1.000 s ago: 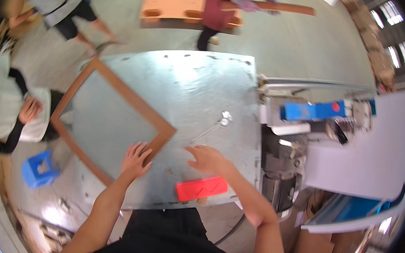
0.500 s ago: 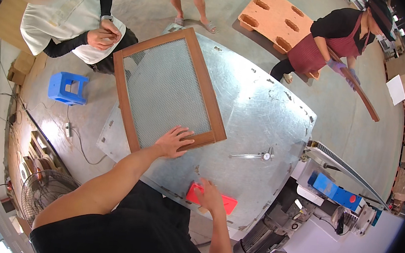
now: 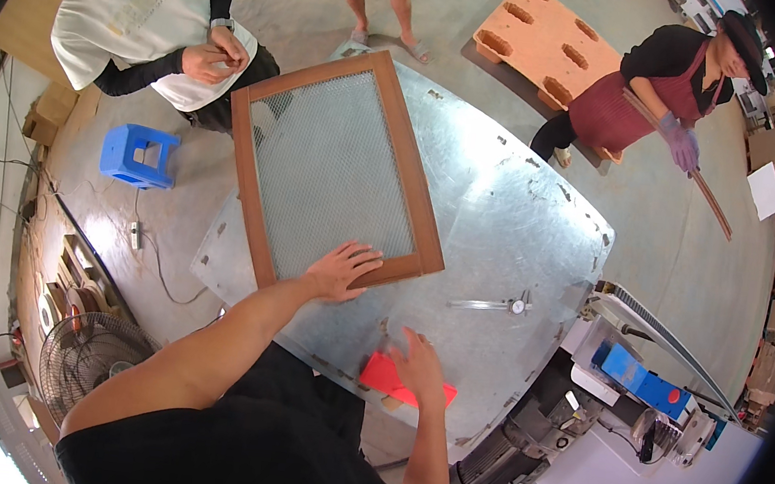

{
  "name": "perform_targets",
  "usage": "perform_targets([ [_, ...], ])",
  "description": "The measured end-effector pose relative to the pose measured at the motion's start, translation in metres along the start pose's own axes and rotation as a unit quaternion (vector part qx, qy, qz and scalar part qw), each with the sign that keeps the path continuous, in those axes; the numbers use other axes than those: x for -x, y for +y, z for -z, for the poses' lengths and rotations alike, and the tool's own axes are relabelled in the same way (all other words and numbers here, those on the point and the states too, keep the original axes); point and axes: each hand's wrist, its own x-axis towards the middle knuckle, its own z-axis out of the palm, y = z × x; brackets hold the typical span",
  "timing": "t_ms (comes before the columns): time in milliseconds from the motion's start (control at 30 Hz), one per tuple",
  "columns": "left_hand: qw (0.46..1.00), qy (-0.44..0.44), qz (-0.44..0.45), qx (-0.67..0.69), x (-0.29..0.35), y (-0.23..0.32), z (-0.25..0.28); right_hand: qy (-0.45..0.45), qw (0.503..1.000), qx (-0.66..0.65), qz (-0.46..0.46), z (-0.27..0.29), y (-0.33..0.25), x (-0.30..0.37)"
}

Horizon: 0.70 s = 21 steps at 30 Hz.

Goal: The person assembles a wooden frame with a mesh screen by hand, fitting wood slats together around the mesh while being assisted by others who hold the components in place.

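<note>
The brown mesh frame (image 3: pixel 400 148) lies on the left part of the metal table (image 3: pixel 505 217), its long axis going from near to far and leaning left at the far end. The left hand (image 3: pixel 342 271) is the nearer one: its fingers, slightly spread, rest on the near bar. From the right hand (image 3: pixel 418 366), the frame is far and left; this hand's fingers are loosely apart over the red case (image 3: pixel 379 373), contact I cannot tell. I count one frame, one case, one caliper (image 3: pixel 500 305).
</note>
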Motion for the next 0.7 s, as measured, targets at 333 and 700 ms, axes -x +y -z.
perform_targets([
  [333, 0.994, 0.093, 0.028, 0.051, 0.009, -0.015, -0.033, 0.371, 0.913, 0.168, 0.02, 0.004, -0.045, -0.214],
  [700, 0.981, 0.122, 0.143, -0.038, 0.002, 0.04, -0.031, 0.249, 0.935, 0.251, 0.019, 0.012, -0.016, -0.239],
])
